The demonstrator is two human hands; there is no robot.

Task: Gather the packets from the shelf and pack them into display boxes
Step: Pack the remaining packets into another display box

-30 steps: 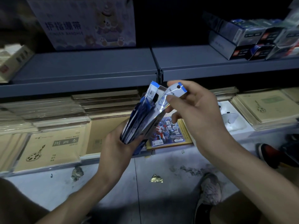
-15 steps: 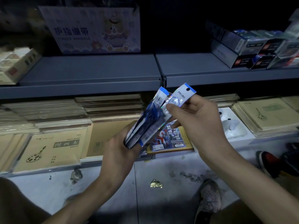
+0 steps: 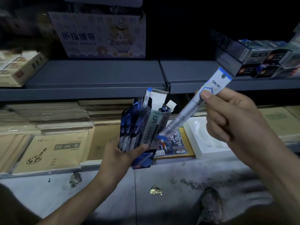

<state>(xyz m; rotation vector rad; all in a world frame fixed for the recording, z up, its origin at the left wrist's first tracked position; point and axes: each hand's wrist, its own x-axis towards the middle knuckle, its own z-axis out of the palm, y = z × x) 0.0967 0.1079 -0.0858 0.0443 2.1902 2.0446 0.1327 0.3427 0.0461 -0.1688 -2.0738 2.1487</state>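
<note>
The left hand (image 3: 118, 153) grips an open display box (image 3: 151, 127) from below, thumb across its front and fingers (image 3: 113, 143) curled round its back. The box stands nearly upright in front of the lower shelf, its white top flap raised. A bundle of dark blue packets (image 3: 131, 122) stands in it, their tops poking above the rim.

The right hand (image 3: 230, 117) pinches a single long packet (image 3: 191, 109) between thumb and curled fingers, just below its white and blue header card with the hang hole. Half a second ago this packet lay against the bundle, its header level with the others. It has since been drawn out up and to the right, and now slants steeply. Its header reaches up in front of the grey upper shelf (image 3: 97, 75), and its lower end crosses the front of the box. Whether that end touches the box cannot be told.

Both hands have spread apart since the earlier frame.

Behind, a finger bandage carton (image 3: 100, 34) sits on the upper shelf, with stacked small boxes (image 3: 253, 62) to the right. Brown drawing books (image 3: 53, 150) and a white moulded tray (image 3: 203, 140) lie on the lower level. A foil scrap (image 3: 155, 190) lies on the floor.
</note>
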